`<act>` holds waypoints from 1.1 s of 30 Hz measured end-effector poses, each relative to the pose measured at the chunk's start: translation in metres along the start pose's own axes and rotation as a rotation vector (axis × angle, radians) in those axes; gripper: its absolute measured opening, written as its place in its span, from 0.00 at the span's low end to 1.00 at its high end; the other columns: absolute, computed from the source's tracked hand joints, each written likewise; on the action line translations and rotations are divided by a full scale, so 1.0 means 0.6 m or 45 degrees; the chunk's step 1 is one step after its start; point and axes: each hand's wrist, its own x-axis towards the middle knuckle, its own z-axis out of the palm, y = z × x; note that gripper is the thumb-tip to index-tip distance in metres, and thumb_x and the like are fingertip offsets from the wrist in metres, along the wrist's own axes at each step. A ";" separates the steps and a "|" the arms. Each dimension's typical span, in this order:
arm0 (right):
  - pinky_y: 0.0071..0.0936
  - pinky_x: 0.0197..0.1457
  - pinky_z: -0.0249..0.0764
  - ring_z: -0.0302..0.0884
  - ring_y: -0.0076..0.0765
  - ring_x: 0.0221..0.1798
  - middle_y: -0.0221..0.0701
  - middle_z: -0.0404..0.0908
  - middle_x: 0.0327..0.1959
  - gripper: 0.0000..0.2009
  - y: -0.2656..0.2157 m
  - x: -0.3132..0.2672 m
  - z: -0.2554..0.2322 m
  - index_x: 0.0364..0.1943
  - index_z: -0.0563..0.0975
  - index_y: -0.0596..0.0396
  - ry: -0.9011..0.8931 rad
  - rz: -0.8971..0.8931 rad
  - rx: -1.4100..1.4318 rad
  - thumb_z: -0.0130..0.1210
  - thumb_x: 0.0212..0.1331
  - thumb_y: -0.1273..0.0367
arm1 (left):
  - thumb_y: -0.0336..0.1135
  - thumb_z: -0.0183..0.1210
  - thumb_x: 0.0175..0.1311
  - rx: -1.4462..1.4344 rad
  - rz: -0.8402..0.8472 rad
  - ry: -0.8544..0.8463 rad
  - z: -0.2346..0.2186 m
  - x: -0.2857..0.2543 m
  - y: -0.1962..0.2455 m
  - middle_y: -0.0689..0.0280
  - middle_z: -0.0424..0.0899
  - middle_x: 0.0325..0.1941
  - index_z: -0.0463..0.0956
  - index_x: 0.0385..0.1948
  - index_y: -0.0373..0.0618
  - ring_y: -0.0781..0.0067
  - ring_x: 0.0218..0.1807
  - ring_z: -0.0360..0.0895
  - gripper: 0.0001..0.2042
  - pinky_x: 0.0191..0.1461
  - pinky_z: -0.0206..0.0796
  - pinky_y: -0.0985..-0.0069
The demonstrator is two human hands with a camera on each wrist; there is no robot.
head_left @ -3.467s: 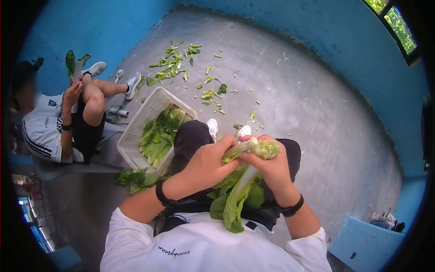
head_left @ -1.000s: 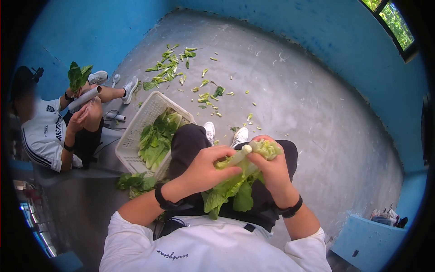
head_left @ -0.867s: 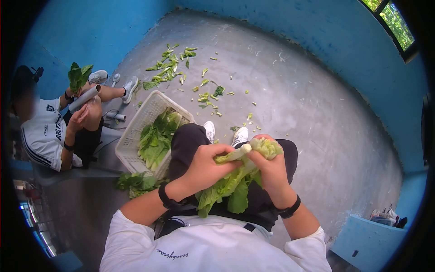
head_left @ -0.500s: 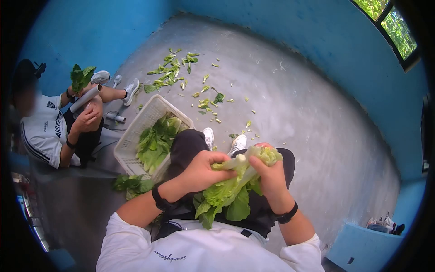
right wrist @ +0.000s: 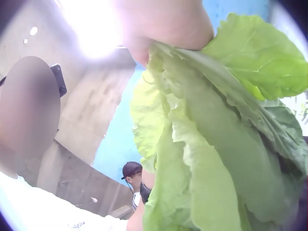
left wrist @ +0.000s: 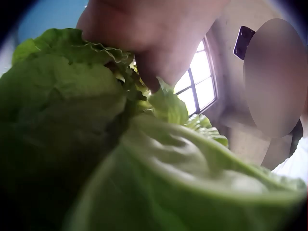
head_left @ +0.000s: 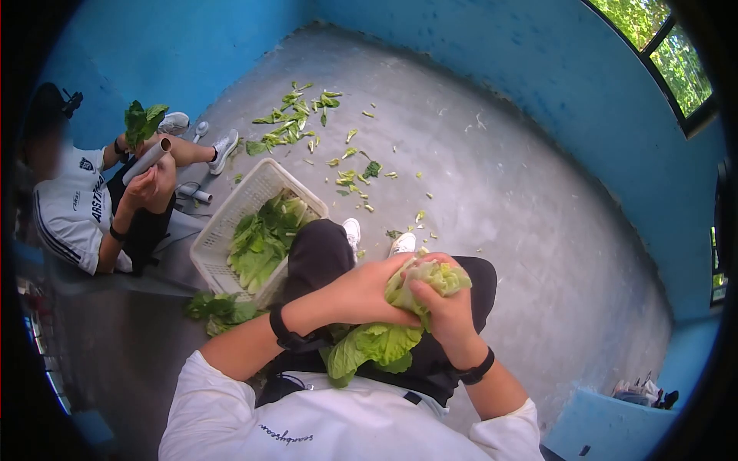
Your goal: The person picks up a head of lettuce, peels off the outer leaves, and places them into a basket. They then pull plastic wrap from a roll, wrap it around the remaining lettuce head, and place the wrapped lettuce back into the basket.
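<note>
In the head view, both hands hold a pale green Chinese cabbage (head_left: 430, 278) in front of the lap, its cut end pointing away from the body. My left hand (head_left: 365, 293) wraps its side, the fingers hidden behind it. My right hand (head_left: 452, 315) grips the other side, thumb lying across the pale base. Loose green leaves (head_left: 373, 349) hang below toward the shirt. Broad leaves (left wrist: 168, 168) fill the left wrist view beneath a hand. In the right wrist view, ruffled leaves (right wrist: 202, 130) spread down from the hand at the top.
To the left stands a white plastic basket (head_left: 219, 230) with greens inside. More leaves (head_left: 223, 311) lie beside it. Scraps (head_left: 288, 123) are scattered across the grey floor (head_left: 492, 169). Another person (head_left: 84, 203) sits at the left, holding a pipe (head_left: 146, 161) and greens.
My left hand pinched one white stalk apart from the head earlier; now it has moved right and closed round the cabbage against my right hand. The view has tilted slightly.
</note>
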 end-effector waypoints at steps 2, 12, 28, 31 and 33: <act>0.23 0.52 0.77 0.81 0.21 0.46 0.29 0.84 0.44 0.14 0.003 -0.004 0.013 0.48 0.77 0.58 -0.030 -0.037 -0.070 0.63 0.58 0.79 | 0.41 0.79 0.47 -0.069 -0.021 -0.075 0.009 0.000 -0.010 0.55 0.82 0.53 0.64 0.62 0.42 0.57 0.57 0.82 0.41 0.60 0.73 0.65; 0.24 0.54 0.77 0.80 0.25 0.48 0.31 0.82 0.43 0.23 0.009 -0.016 0.033 0.48 0.71 0.55 -0.029 -0.108 -0.229 0.68 0.49 0.81 | 0.38 0.74 0.48 0.124 -0.030 0.092 0.023 -0.001 -0.031 0.52 0.83 0.41 0.64 0.49 0.45 0.40 0.47 0.81 0.30 0.45 0.73 0.59; 0.20 0.46 0.77 0.81 0.18 0.39 0.27 0.85 0.35 0.10 0.029 -0.032 0.020 0.40 0.79 0.60 0.032 -0.252 -0.465 0.68 0.57 0.77 | 0.41 0.76 0.47 0.234 0.005 0.171 0.040 -0.021 -0.004 0.52 0.81 0.31 0.58 0.47 0.45 0.40 0.38 0.81 0.33 0.38 0.72 0.54; 0.23 0.49 0.78 0.83 0.22 0.42 0.30 0.85 0.37 0.08 0.018 -0.032 0.006 0.39 0.78 0.59 -0.033 -0.234 -0.401 0.65 0.58 0.79 | 0.44 0.76 0.51 0.217 0.096 0.065 0.013 -0.025 -0.007 0.58 0.80 0.37 0.59 0.51 0.45 0.54 0.41 0.82 0.34 0.44 0.72 0.63; 0.25 0.51 0.79 0.84 0.26 0.44 0.32 0.84 0.38 0.07 0.002 -0.031 0.001 0.38 0.76 0.59 -0.068 -0.199 -0.185 0.61 0.60 0.81 | 0.44 0.73 0.57 0.145 0.122 0.086 -0.007 -0.032 -0.015 0.63 0.78 0.40 0.59 0.53 0.46 0.65 0.43 0.79 0.32 0.47 0.70 0.69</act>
